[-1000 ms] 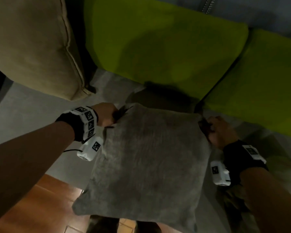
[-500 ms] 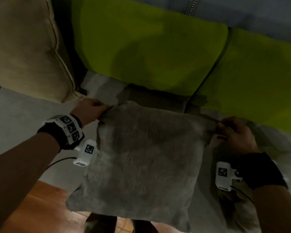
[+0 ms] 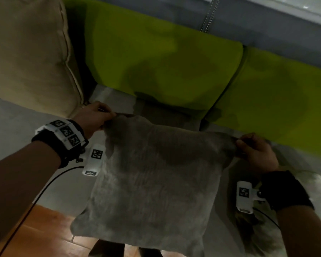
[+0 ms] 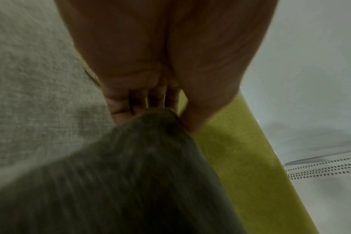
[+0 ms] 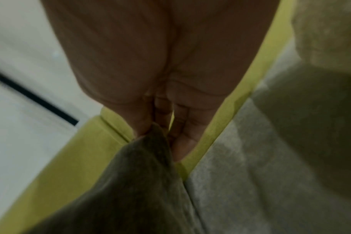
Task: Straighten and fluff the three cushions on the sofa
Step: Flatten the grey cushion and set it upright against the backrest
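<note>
Green sofa back (image 3: 165, 58) lies beyond; left hand (image 3: 93, 119) and right hand (image 3: 256, 151) pinch the grey cushion's (image 3: 156, 182) top corners; it hangs between them.

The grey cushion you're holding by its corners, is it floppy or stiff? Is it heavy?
Probably soft and a bit floppy: the grey cushion hangs from its two top corners, and its top edge sags between the left hand and right hand. Likely light too, since fingertip pinches alone hold it up. Its fuzzy cover probably isn't slippery.
</note>
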`<state>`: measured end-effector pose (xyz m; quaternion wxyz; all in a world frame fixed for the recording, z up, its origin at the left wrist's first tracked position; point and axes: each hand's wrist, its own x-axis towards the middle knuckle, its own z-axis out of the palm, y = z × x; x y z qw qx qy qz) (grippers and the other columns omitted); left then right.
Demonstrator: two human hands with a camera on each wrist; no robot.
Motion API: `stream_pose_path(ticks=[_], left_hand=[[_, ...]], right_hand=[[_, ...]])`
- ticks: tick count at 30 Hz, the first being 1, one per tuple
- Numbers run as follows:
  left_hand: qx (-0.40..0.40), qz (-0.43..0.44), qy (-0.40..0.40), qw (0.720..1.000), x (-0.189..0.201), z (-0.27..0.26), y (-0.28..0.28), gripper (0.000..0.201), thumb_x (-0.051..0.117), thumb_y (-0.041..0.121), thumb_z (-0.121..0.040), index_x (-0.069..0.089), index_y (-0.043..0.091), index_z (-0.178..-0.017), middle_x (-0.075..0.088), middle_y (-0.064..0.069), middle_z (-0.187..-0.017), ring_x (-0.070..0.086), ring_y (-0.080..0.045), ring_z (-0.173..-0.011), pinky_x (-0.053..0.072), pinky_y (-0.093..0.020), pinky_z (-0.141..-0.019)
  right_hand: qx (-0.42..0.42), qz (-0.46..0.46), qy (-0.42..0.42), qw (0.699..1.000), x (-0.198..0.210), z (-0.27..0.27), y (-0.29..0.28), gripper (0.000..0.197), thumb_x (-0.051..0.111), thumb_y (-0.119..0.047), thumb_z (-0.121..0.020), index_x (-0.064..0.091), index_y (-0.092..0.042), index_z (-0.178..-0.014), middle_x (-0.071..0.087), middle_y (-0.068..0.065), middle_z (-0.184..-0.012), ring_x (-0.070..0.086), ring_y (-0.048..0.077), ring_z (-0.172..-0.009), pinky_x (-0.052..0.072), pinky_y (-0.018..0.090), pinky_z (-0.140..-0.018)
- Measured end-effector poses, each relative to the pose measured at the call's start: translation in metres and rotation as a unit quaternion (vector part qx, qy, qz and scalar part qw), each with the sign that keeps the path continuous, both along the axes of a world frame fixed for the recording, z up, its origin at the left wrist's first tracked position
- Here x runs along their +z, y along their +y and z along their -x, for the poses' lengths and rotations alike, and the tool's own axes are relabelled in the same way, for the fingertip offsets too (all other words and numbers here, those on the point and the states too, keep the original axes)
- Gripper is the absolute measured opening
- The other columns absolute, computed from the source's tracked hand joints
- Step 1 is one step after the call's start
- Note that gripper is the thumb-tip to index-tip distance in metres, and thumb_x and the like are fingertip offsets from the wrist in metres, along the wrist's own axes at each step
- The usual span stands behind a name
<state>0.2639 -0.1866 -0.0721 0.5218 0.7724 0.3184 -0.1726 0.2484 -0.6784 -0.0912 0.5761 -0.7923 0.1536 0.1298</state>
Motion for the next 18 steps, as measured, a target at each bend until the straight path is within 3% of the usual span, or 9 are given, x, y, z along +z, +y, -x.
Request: stream_pose_path(ticks=[2, 3, 6, 9, 10, 11, 13, 15, 18], left_hand=[[-0.099, -0.024, 0.009, 0.995, 0.009, 0.006, 0.001, 0.021, 0.079, 0.025, -0.082, 0.068, 0.012, -0.094, 0.068, -0.010, -0.094, 0.061, -0.020, -0.082, 0.048, -0.031, -0.066], [-0.153, -0.040, 0.029, 0.987, 0.014, 0.010, 0.001, 0.026, 0.082, 0.030, -0.079, 0.070, 0.011, -0.093, 0.070, -0.007, -0.089, 0.063, -0.018, -0.080, 0.048, -0.030, -0.067], [-0.251, -0.040, 0.124, 0.959, 0.018, 0.022, 0.003, 0.037, 0.079, 0.037, -0.064, 0.071, 0.012, -0.089, 0.072, -0.008, -0.083, 0.065, -0.019, -0.075, 0.053, -0.033, -0.068], [-0.245, -0.004, 0.162, 0.956, 0.017, 0.023, 0.003, 0.016, 0.070, 0.018, -0.078, 0.070, 0.016, -0.094, 0.069, -0.012, -0.090, 0.063, -0.023, -0.078, 0.056, -0.039, -0.075], [-0.242, 0.007, 0.160, 0.957, 0.017, 0.022, 0.004, 0.019, 0.071, 0.011, -0.080, 0.067, 0.017, -0.097, 0.068, -0.012, -0.091, 0.063, -0.024, -0.079, 0.056, -0.041, -0.075], [-0.244, 0.014, 0.152, 0.958, 0.017, 0.020, 0.003, 0.027, 0.073, 0.009, -0.074, 0.064, 0.017, -0.099, 0.068, -0.012, -0.091, 0.062, -0.023, -0.077, 0.056, -0.039, -0.070], [-0.258, 0.018, 0.130, 0.957, 0.018, 0.017, 0.000, 0.047, 0.075, 0.015, -0.055, 0.061, 0.015, -0.100, 0.068, -0.011, -0.089, 0.062, -0.023, -0.076, 0.053, -0.035, -0.064], [-0.231, -0.010, 0.094, 0.968, 0.013, 0.014, -0.004, 0.044, 0.075, 0.018, -0.058, 0.063, 0.019, -0.100, 0.070, -0.009, -0.093, 0.065, -0.026, -0.084, 0.054, -0.039, -0.072], [-0.175, -0.123, 0.012, 0.977, 0.008, 0.010, 0.000, 0.026, 0.079, 0.035, -0.070, 0.069, 0.028, -0.093, 0.070, -0.004, -0.100, 0.066, -0.024, -0.095, 0.057, -0.042, -0.084]], right_hand=[[0.007, 0.063, -0.011, 0.998, -0.002, 0.000, -0.004, 0.033, 0.081, -0.057, -0.078, 0.067, -0.028, -0.084, 0.074, 0.010, -0.090, 0.071, 0.023, -0.084, 0.060, 0.025, -0.071], [0.014, 0.080, -0.011, 0.997, -0.002, 0.001, -0.006, 0.027, 0.078, -0.052, -0.083, 0.067, -0.028, -0.086, 0.074, 0.010, -0.091, 0.072, 0.027, -0.089, 0.061, 0.028, -0.073], [0.037, 0.090, 0.018, 0.995, -0.001, 0.007, -0.005, 0.052, 0.075, -0.079, -0.064, 0.069, -0.034, -0.088, 0.075, 0.002, -0.089, 0.074, 0.029, -0.093, 0.060, 0.047, -0.083], [0.032, 0.094, 0.011, 0.995, 0.000, 0.006, 0.004, 0.010, 0.076, -0.036, -0.090, 0.069, -0.030, -0.086, 0.076, -0.002, -0.082, 0.074, 0.032, -0.094, 0.060, 0.051, -0.088], [0.042, 0.093, 0.010, 0.995, 0.002, 0.005, 0.006, 0.011, 0.076, -0.036, -0.090, 0.068, -0.028, -0.088, 0.076, -0.003, -0.081, 0.074, 0.032, -0.094, 0.059, 0.049, -0.088], [0.062, 0.095, 0.009, 0.994, 0.006, 0.005, 0.010, 0.023, 0.077, -0.047, -0.085, 0.068, -0.026, -0.090, 0.077, -0.003, -0.083, 0.074, 0.028, -0.094, 0.059, 0.047, -0.087], [0.096, 0.104, 0.009, 0.990, 0.011, 0.004, 0.015, 0.040, 0.079, -0.062, -0.075, 0.069, -0.026, -0.090, 0.076, -0.005, -0.087, 0.073, 0.017, -0.091, 0.058, 0.041, -0.086], [0.141, 0.154, 0.016, 0.978, 0.016, 0.005, 0.018, 0.025, 0.082, -0.044, -0.082, 0.067, -0.023, -0.087, 0.074, -0.005, -0.090, 0.070, 0.013, -0.088, 0.054, 0.034, -0.081], [0.178, 0.206, -0.011, 0.962, 0.020, 0.007, 0.021, 0.023, 0.080, -0.035, -0.086, 0.061, -0.025, -0.079, 0.072, -0.001, -0.094, 0.067, 0.014, -0.090, 0.048, 0.025, -0.072]])
